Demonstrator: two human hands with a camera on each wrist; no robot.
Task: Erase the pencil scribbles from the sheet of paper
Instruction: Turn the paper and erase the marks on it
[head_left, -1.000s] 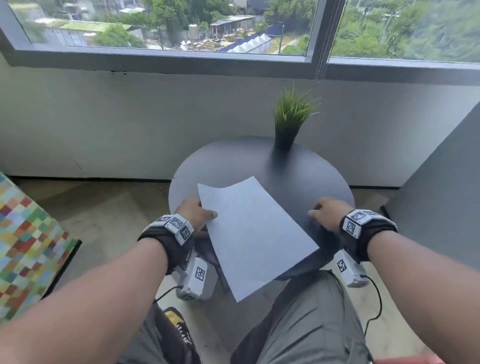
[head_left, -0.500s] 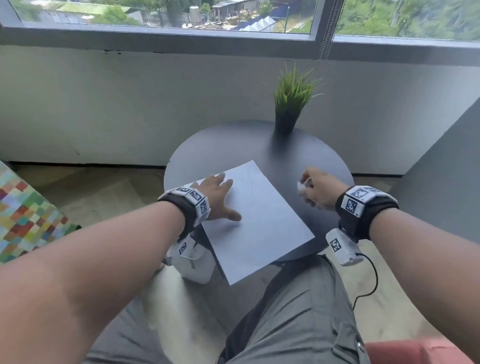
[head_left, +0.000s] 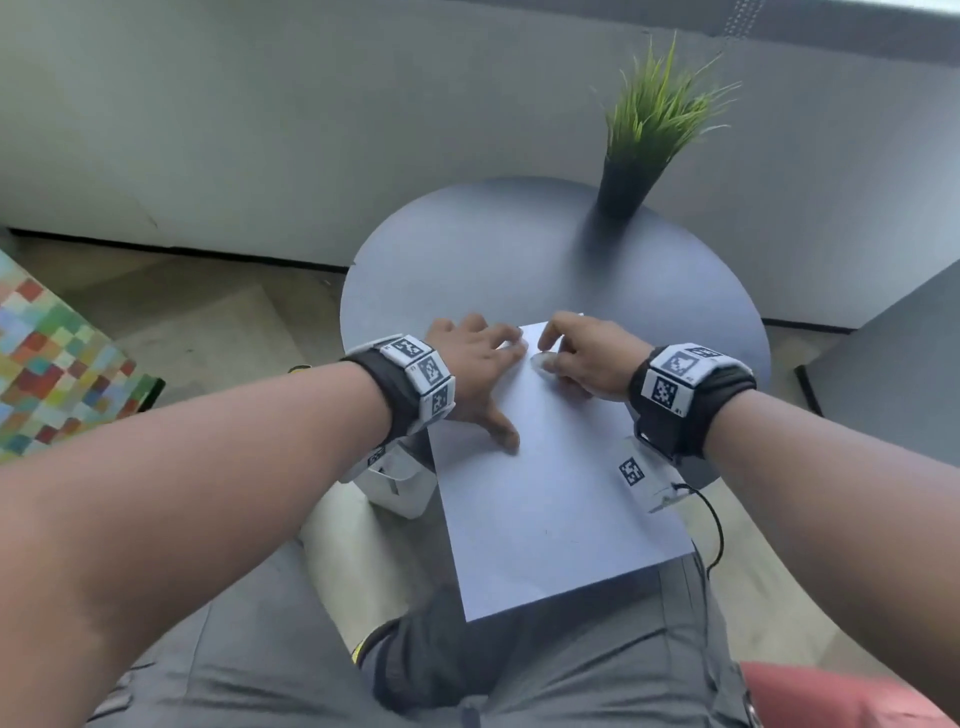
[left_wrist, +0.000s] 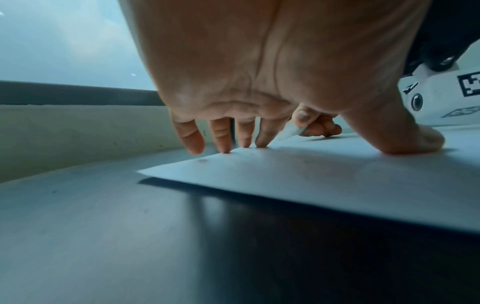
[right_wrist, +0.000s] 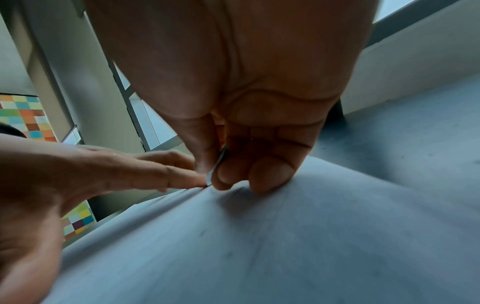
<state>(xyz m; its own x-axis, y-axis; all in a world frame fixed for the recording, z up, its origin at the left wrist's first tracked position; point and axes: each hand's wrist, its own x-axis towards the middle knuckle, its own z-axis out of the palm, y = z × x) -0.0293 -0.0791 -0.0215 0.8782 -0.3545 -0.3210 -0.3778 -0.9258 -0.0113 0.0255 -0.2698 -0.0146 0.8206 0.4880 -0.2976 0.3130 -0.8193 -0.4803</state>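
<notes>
A white sheet of paper (head_left: 550, 488) lies on the round dark table (head_left: 467, 249), its near end hanging over the table's edge above my lap. My left hand (head_left: 475, 374) presses flat on the sheet's far left part, fingers spread straight and thumb down (left_wrist: 410, 142). My right hand (head_left: 582, 356) pinches a small white eraser (right_wrist: 217, 166) between thumb and fingers, its tip touching the paper (right_wrist: 285, 236) near the far edge, right beside my left forefinger. The eraser (left_wrist: 289, 130) also shows past my left hand (left_wrist: 259, 82). No scribbles are plainly visible; the hands cover that spot.
A small potted grass plant (head_left: 649, 135) stands at the table's far right edge. A grey wall runs behind the table. A colourful checkered seat (head_left: 52, 358) is at the left and a grey panel (head_left: 893, 364) at the right.
My right hand moved left onto the sheet with the eraser, close beside my left hand. My left hand slid further up the paper. The view tilted downward.
</notes>
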